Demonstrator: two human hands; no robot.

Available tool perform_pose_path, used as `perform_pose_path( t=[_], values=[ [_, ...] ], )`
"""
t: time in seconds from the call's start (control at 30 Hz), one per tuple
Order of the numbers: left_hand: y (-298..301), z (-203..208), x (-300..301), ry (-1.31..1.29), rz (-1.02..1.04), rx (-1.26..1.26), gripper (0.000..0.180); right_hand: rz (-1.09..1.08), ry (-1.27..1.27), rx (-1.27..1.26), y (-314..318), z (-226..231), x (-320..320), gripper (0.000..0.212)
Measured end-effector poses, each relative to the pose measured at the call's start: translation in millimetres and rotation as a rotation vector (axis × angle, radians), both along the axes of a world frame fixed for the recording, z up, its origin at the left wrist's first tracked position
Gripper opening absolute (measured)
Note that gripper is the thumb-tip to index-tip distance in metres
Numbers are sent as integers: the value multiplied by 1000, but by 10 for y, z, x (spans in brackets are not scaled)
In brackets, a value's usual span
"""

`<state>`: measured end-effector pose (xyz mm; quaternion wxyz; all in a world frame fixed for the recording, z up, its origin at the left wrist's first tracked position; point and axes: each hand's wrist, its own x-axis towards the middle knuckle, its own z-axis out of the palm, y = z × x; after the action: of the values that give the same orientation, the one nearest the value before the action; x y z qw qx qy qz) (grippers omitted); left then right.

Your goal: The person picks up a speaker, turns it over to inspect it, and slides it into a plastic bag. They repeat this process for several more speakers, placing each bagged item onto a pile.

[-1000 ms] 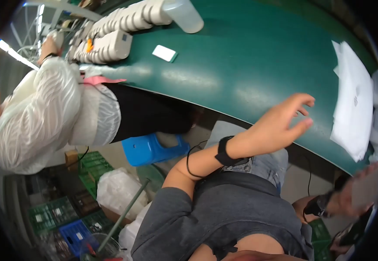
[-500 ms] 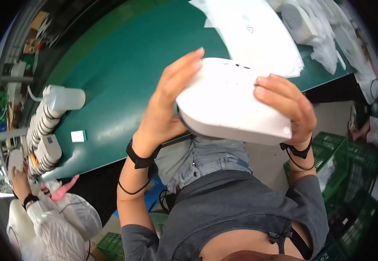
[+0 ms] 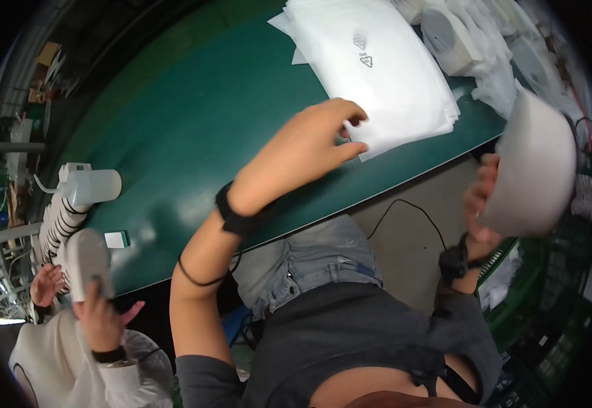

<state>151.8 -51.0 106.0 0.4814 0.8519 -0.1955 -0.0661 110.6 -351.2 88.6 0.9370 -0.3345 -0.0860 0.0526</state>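
My right hand has its fingers around a white rounded plastic device, held up at the right past the table edge. It blurs a little with motion, and its far side is hidden. Over the near left corner of a stack of flat white bags hovers my left hand. The thumb and bent fingers stand apart, with nothing visible between them. Whether the fingertips touch the top bag I cannot tell.
The bags lie on a green table. Wrapped devices sit at its far right; a squeeze bottle, a small white-and-green box and a row of white devices at the left. A co-worker's hands handle another white device. Green crates stand at the lower right.
My left hand has let go of the device and moved to the bags' corner. My right hand has carried the device to the right. The co-worker's device has come closer to the table.
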Motion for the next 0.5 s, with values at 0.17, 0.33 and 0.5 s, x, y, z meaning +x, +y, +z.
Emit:
perform_pose_path(
  t=[0.17,0.33,0.5],
  values=[
    [-641,-571,316,-321,2,155,37,45,-51,130,-458,-42,153,43],
    [-1361,-1160,516,-247,156,107,9,-482,42,-68,-1133,-304,311,33],
    [-1080,-779,540,-590,-24,635,9,-197,46,31,-1234,-490,391,40]
  ],
)
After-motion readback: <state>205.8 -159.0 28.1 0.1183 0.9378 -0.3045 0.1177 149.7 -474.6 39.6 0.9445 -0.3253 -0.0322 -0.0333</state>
